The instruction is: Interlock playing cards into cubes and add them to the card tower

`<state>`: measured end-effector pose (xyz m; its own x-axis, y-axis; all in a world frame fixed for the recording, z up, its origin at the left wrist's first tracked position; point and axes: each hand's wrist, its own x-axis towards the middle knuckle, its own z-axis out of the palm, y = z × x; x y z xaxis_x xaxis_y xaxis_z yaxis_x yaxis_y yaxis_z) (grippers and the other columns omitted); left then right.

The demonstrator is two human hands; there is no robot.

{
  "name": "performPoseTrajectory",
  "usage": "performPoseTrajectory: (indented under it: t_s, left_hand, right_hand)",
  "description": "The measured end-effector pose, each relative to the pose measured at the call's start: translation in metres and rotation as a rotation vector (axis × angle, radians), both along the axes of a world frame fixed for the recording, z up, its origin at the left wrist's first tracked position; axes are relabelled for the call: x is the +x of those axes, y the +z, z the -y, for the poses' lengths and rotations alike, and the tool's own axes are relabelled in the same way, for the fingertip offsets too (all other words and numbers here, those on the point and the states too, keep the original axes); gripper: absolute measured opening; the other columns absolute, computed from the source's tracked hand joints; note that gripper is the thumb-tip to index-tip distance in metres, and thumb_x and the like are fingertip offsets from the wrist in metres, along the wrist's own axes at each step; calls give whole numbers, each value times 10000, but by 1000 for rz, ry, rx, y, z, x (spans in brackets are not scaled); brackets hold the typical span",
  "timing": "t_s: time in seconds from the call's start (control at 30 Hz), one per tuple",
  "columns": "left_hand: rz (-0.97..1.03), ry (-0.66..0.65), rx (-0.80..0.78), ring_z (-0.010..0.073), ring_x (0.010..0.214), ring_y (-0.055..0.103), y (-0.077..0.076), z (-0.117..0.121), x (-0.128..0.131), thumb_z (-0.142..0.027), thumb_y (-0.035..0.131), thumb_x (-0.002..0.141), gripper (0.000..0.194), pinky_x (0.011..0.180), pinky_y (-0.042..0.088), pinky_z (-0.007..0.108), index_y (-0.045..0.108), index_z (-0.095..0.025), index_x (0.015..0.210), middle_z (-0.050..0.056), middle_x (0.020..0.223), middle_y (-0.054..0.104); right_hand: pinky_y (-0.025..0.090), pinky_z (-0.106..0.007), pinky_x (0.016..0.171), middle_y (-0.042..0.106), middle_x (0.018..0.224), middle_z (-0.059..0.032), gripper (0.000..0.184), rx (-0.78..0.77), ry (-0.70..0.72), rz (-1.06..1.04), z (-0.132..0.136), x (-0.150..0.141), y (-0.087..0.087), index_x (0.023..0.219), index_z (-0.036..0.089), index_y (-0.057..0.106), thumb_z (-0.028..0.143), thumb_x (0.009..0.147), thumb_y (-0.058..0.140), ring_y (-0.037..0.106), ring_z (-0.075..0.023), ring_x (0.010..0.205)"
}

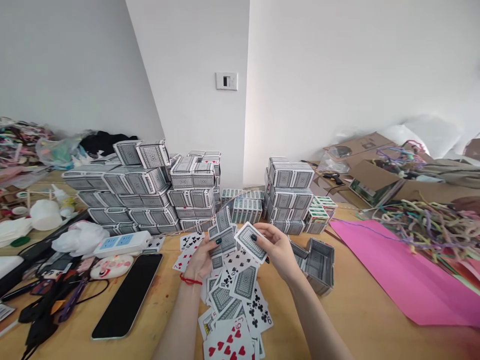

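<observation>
While the left hand (pixel 199 260) grips a folded piece of grey-patterned card (pixel 227 241), the right hand (pixel 277 248) pinches a flat, white-bordered grey playing card (pixel 248 242) just beside it, both above loosely scattered paper playing cards (pixel 244 283) on the light-brown wooden table (pixel 165 292).

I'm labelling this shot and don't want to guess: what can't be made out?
All in the head view:
Card in the right hand: its face, turned away from the camera.
Folded cards in the left hand: how many, hidden by the hand and overlap.
Wall plate: its markings, too small.
Pink sheet: its end, cut off by the right edge.
</observation>
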<state>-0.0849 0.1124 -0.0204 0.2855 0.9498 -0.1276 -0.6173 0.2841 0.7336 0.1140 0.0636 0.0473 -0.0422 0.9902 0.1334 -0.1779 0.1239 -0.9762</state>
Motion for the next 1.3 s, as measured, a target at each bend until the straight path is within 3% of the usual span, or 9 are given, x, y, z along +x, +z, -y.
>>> performPoseTrajectory:
  t_s: [0.1, 0.4, 0.53, 0.67, 0.77, 1.03, 1.3]
  left_hand:
    - [72, -27, -3, 127, 521, 602, -2, 0, -3, -77, 598, 665, 259, 482, 482, 211, 620, -138, 915, 23, 623, 657]
    - [372, -134, -76, 54, 459, 512, 2, 2, -7, -13, 568, 652, 583, 429, 434, 144, 460, -144, 1210, -9, 618, 589]
    - [294, -118, -45, 73, 437, 533, 1, 2, -6, -5, 555, 655, 554, 423, 454, 168, 483, -170, 1179, -20, 594, 598]
    - [147, -96, 13, 91, 386, 533, -5, -1, -4, -58, 570, 680, 379, 369, 429, 170, 566, -175, 1041, -25, 531, 597]
    - [58, -66, 33, 129, 490, 604, -7, -2, -2, -60, 593, 655, 270, 441, 475, 197, 610, -139, 913, 17, 618, 656]
    - [-50, -29, 7, 199, 739, 659, -3, -2, 1, -60, 594, 633, 271, 673, 515, 280, 631, -129, 893, 74, 807, 702]
    - [-106, 13, -79, 195, 694, 661, 1, 1, 1, -62, 612, 612, 282, 585, 509, 258, 621, -155, 878, 52, 819, 704]
  right_hand:
    - [463, -262, 668, 640, 883, -55, 263, 42, 6, 39, 4, -3, 5, 920, 194, 591, 332, 700, 635, 585, -170, 791]
    - [482, -276, 650, 648, 955, -70, 274, 80, -16, 171, 14, -9, 20, 986, 196, 622, 311, 741, 581, 602, -192, 806]
    - [495, -300, 726, 654, 999, -69, 258, 119, -8, 181, 18, -16, 23, 990, 200, 621, 278, 752, 558, 611, -205, 877]
    - [496, -327, 785, 658, 1014, -65, 249, 180, -45, 264, 21, -22, 26, 975, 206, 632, 244, 748, 536, 608, -215, 925]
    - [486, -342, 822, 658, 1010, -62, 264, 226, -117, 357, 22, -21, 28, 984, 211, 635, 235, 747, 521, 601, -217, 944]
    - [495, -344, 776, 659, 988, -56, 253, 201, -213, 455, 20, -10, 29, 958, 235, 644, 240, 743, 510, 602, -229, 919]
    - [487, -339, 772, 654, 1003, -57, 268, 169, -253, 492, 20, -5, 30, 989, 229, 623, 252, 750, 505, 597, -231, 925]
